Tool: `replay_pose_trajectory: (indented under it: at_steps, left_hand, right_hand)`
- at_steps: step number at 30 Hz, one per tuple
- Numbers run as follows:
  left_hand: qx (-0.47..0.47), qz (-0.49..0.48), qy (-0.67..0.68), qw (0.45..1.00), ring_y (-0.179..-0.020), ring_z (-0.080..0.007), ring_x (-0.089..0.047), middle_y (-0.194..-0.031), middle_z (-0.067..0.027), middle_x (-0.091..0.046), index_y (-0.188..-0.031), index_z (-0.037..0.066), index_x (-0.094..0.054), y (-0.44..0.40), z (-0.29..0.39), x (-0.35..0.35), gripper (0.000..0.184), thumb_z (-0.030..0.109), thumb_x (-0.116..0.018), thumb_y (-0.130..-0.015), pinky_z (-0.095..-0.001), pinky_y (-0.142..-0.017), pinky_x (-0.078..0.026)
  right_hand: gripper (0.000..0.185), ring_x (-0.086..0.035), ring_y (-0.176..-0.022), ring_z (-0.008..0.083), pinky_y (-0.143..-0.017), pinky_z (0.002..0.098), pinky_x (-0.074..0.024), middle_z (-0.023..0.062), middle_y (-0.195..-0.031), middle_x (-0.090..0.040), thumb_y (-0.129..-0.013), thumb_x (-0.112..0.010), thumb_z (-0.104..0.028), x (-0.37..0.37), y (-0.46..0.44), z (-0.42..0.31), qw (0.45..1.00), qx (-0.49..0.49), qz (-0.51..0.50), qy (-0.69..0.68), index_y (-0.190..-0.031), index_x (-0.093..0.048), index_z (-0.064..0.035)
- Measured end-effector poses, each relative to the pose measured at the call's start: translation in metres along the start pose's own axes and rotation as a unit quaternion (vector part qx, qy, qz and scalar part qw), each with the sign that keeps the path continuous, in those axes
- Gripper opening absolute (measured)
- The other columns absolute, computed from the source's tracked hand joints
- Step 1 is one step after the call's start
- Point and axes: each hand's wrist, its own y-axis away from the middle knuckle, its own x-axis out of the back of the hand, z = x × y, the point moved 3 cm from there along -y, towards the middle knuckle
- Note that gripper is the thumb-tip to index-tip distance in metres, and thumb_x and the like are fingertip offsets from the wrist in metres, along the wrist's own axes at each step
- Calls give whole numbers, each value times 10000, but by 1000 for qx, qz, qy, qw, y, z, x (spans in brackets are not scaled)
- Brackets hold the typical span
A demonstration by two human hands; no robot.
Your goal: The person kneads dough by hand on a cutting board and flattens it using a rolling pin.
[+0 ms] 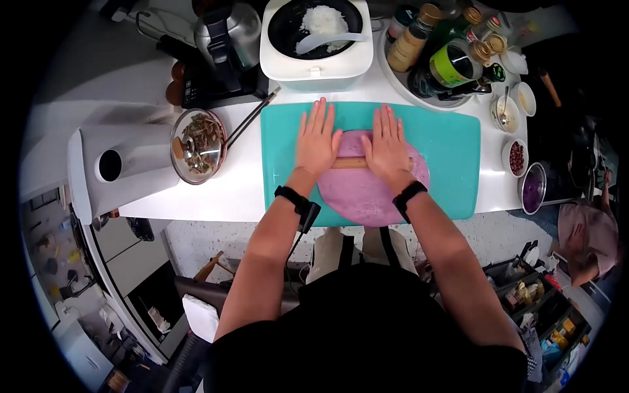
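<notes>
A flattened oval of purple dough (363,196) lies on a teal mat (452,164). Across its upper part runs a wooden rolling pin (350,162). My left hand (317,141) rests palm down over the pin's left end, fingers stretched forward. Over the right part of the pin lies my right hand (388,144), also flat, fingers extended. Both thumbs point inward, with a stretch of the pin showing between the hands. The dough's lower edge reaches the mat's front edge.
Behind the mat stands a rice cooker (316,71) with a paddle inside. A glass-lidded bowl (198,145) and chopsticks (252,118) are left. Bottles on a round tray (393,75) and small bowls (516,157) stand right. Another person (586,229) is at far right.
</notes>
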Motion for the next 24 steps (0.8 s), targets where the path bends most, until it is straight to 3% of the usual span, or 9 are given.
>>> replay_pose_trajectory:
  at_steps: [4,5,7,10,12,13,15,20,24]
  left_hand:
    - [24,-25,-25,999,-1505,-380,-317,-1612,-210,-365,-1560,8,-369,61,21,4,678,327,-559,-992,-556,-1225,-228]
    - [28,-38,-18,999,-1498,-385,-326,-1609,-200,-376,-1555,11,-381,90,34,1,678,339,-562,-990,-553,-1219,-240]
    - [26,-54,5,998,-1495,-399,-332,-1602,-192,-389,-1555,10,-379,117,48,7,681,330,-575,-987,-546,-1207,-262]
    - [-20,-74,45,996,-1438,-372,-407,-1520,-180,-471,-1504,20,-454,172,73,27,615,239,-615,-953,-523,-1166,-319]
    - [-19,-98,82,992,-1271,-361,-518,-1322,-147,-574,-1412,32,-552,165,64,32,522,144,-650,-911,-497,-1065,-392]
    - [-70,-97,80,990,-1108,-329,-559,-1154,-120,-592,-1310,50,-625,149,69,32,429,86,-651,-883,-467,-975,-419]
    - [-93,-94,69,989,-1092,-322,-562,-1142,-115,-593,-1291,62,-640,137,70,39,419,80,-656,-873,-459,-965,-422]
    - [-157,-87,94,979,-1065,-339,-557,-1129,-123,-601,-1275,84,-657,88,126,40,426,68,-688,-850,-472,-981,-416]
    - [-122,-89,34,988,-1286,-376,-496,-1380,-175,-549,-1390,78,-587,95,170,-12,471,208,-626,-939,-533,-1119,-329]
  right_hand:
    - [722,-259,-1525,395,-1255,521,-188,270,-1615,-312,-1006,-516,-357,-4,29,-7,1000,-3,-3,1,-1538,-316,89]
    - [746,-260,-1528,379,-1258,524,-182,266,-1612,-321,-999,-537,-392,-19,94,-13,999,26,2,-45,-1539,-329,79]
    - [759,-292,-1519,366,-1255,509,-208,251,-1603,-343,-979,-581,-373,-6,128,-21,996,33,-57,-62,-1546,-331,65]
    - [628,-393,-1449,332,-1240,471,-258,194,-1532,-447,-948,-581,-272,24,186,-28,995,39,-40,-77,-1469,-439,48]
    - [543,-452,-1377,331,-1210,473,-302,169,-1439,-510,-907,-556,-161,20,174,-25,995,77,-56,-19,-1411,-486,27]
    - [543,-452,-1377,331,-1210,473,-302,169,-1439,-510,-907,-556,-161,25,169,-19,997,67,-42,-16,-1411,-486,27]
    - [507,-485,-1323,335,-1176,480,-341,157,-1357,-536,-870,-539,-88,22,159,-16,985,91,-129,-64,-1368,-513,6]
    - [462,-484,-1311,350,-1142,513,-366,166,-1333,-531,-887,-546,-91,65,173,34,992,36,-72,-102,-1338,-523,10]
    - [531,-409,-1421,349,-1193,546,-293,186,-1465,-478,-963,-558,-208,59,197,83,997,-9,-25,-79,-1437,-471,15]
